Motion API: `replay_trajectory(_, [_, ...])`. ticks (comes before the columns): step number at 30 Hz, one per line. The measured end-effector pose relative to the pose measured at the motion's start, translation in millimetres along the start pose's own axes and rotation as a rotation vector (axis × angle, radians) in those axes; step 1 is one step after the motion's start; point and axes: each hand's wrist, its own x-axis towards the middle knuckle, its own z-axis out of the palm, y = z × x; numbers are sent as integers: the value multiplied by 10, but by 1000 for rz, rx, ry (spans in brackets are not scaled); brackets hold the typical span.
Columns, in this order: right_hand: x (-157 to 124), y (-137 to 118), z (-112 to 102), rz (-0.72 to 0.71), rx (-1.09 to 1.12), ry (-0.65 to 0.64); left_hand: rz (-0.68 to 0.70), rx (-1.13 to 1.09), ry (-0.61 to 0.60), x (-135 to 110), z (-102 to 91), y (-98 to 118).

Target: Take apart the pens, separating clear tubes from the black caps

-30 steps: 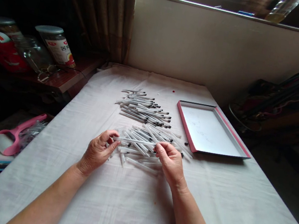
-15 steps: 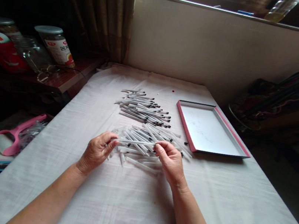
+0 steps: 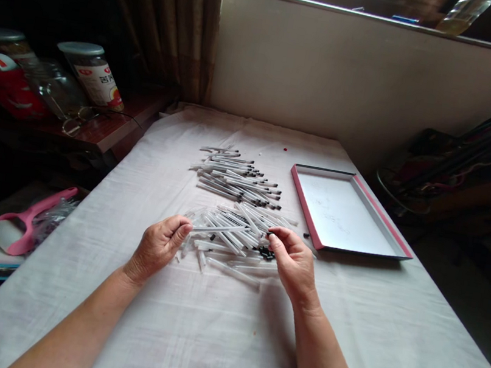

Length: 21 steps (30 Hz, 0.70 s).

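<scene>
My left hand [image 3: 157,249] pinches one end of a clear pen barrel [image 3: 220,229], whose other end points right toward my right hand. Thumb and forefinger of my right hand [image 3: 293,269] are closed on a small black pen plug [image 3: 269,233], apart from the barrel. Beneath both hands lies a loose heap of clear pen barrels [image 3: 232,273], with dark thin refills among them. Small black plugs [image 3: 267,253] are clustered beside my right fingers. Farther back, pens with black ends [image 3: 239,183] lie in a pile, mostly pointing right.
A shallow pink-edged tray [image 3: 306,211] with a white inside lies at the right on the cloth-covered table [image 3: 150,329]. One black plug [image 3: 306,235] is near its corner. Jars [image 3: 95,75] and glasses stand on the left cabinet; a pink-handled item [image 3: 29,225] sits below.
My right hand has moved off the barrel's right end and slightly right, now showing a black plug in its fingers. My left hand still holds the barrel.
</scene>
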Motion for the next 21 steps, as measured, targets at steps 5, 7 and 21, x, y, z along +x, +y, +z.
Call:
replay_trajectory(5, [42,45,-134,-190,-501,54,-10,-14,-9,-12,13,7])
replay_trajectory(7, [49,67,-156,-217,-613,44,-16,-18,-9,-17,17,3])
replay_trajectory(21, [-94,-96,20,-117,-71,-196,23,-71,-86,-35,62,12])
